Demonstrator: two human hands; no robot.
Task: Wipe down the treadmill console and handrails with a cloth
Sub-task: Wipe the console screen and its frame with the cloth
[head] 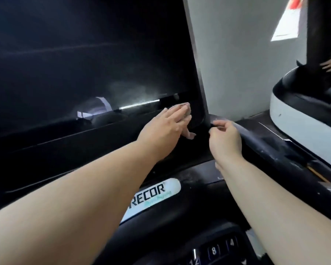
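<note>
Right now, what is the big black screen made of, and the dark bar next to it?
The screen looks like glass or glossy hard plastic: it mirrors light streaks and shows hazy smears. The bar looks like matt black plastic or a rubbery coating, hard to say which: it gives no reflections, and pale dust specks sit on it.

Black console screen [84, 54], white badge [161, 192].

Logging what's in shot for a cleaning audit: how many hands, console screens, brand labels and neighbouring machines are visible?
Hands: 2 (left hand, right hand)
Console screen: 1
Brand label: 1
Neighbouring white machine: 1
Total: 5
</note>
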